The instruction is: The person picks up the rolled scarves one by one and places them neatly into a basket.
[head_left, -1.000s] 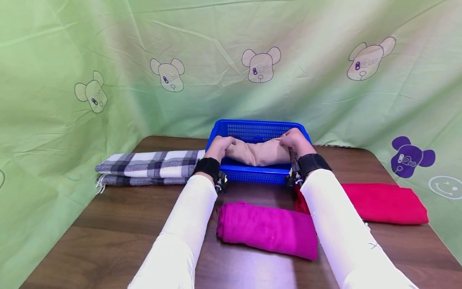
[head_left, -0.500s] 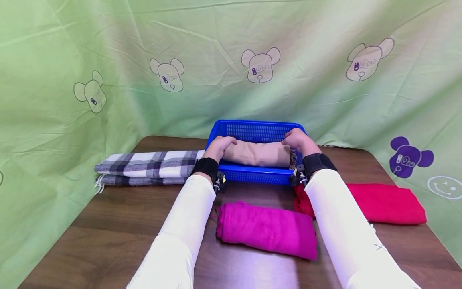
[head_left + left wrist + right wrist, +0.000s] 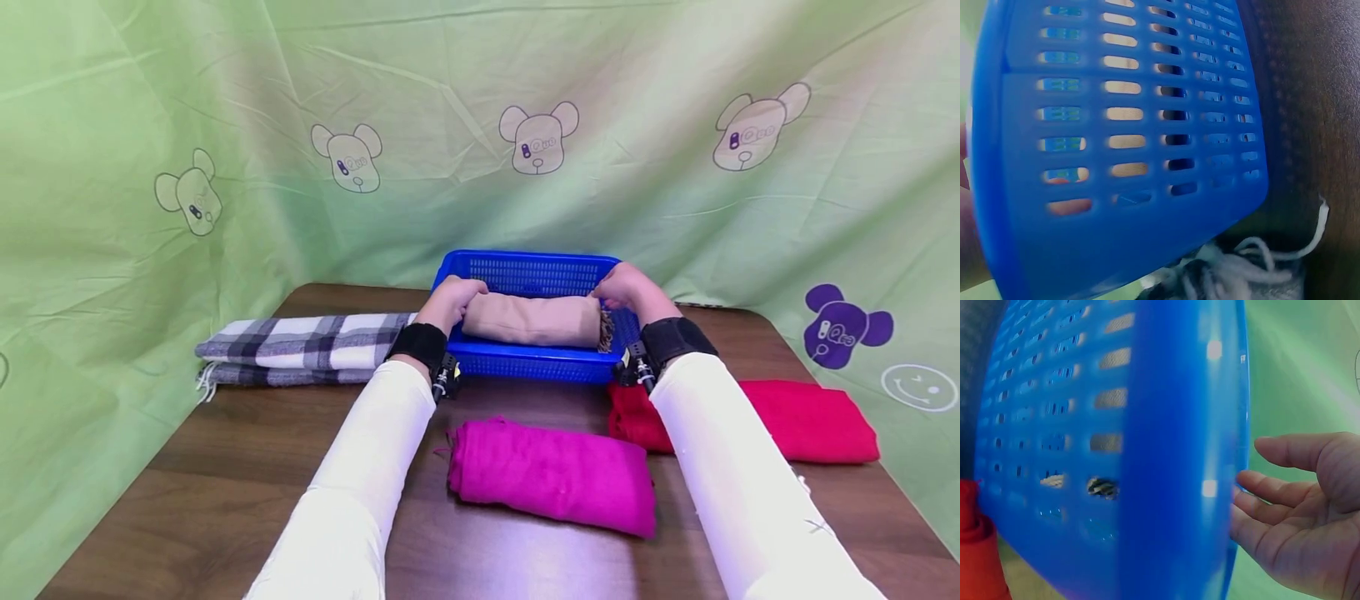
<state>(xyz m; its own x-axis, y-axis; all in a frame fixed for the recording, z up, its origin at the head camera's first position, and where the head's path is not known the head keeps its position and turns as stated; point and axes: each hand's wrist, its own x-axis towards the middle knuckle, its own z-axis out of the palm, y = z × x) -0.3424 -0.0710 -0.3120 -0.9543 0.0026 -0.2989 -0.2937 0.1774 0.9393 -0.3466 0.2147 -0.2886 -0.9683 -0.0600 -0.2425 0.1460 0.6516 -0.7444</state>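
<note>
A folded beige scarf (image 3: pixel 531 321) with dark fringe at its right end lies inside the blue plastic basket (image 3: pixel 532 367). At the scarf's left end is my left hand (image 3: pixel 452 302), thumb over its top edge and fingers loosely bent beside it; in the left wrist view the basket's wall mostly hides that hand. My right hand (image 3: pixel 628 290) reaches over the basket's right rim, close to the fringed end. The right wrist view shows this hand (image 3: pixel 1316 506) with thumb and fingers spread apart, fingertips passing behind the rim (image 3: pixel 1210 425).
A black-and-white checked scarf (image 3: pixel 307 342) lies folded left of the basket. In front is a rolled magenta scarf (image 3: pixel 551 479), and a red one (image 3: pixel 810 421) lies to the right, partly under my right arm. A green printed curtain (image 3: pixel 435 167) surrounds the wooden table (image 3: pixel 195 492).
The beige scarf, sagging between both hands earlier, now lies flatter and lower in the basket. My right hand has moved right, off its end, and my left hand slightly left.
</note>
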